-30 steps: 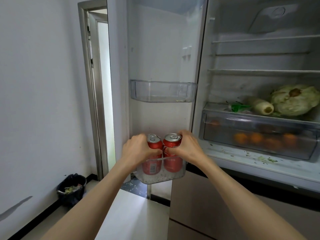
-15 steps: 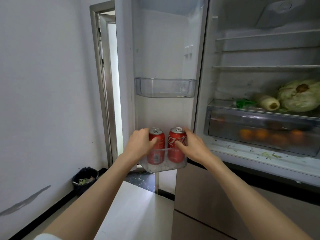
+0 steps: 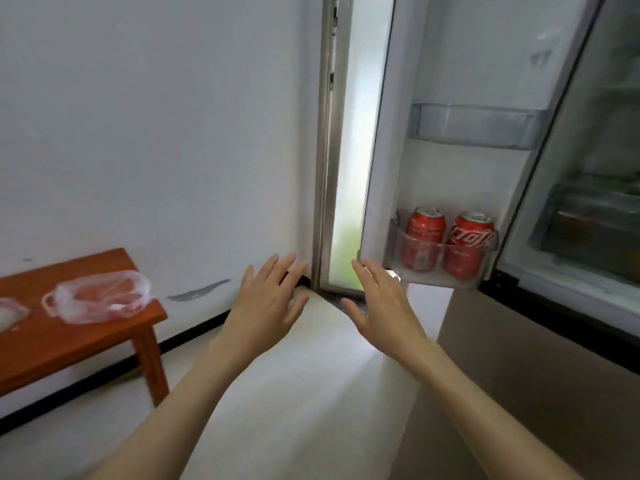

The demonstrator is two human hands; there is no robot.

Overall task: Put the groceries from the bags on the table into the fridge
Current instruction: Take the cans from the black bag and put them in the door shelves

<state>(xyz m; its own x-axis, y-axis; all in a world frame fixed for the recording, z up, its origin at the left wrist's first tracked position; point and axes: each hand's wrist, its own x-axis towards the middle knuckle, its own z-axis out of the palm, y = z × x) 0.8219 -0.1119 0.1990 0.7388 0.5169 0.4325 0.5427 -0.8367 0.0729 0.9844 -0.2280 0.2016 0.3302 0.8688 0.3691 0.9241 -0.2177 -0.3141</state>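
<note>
We stand on a pale floor [image 3: 304, 393] by a white wall [image 3: 156, 133], a red wooden table [image 3: 69, 344] at left bearing one clear plastic bag [image 3: 100, 296]. Two red cans [image 3: 448, 245] sit upright side by side in the lower door bin [image 3: 443, 271] of the open fridge door [image 3: 460, 81]. Our left hand [image 3: 268, 303] and right hand [image 3: 382, 306] hover with fingers spread, holding nothing.

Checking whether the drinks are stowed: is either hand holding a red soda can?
No, both red soda cans stand in the clear door bin, hands open.
</note>
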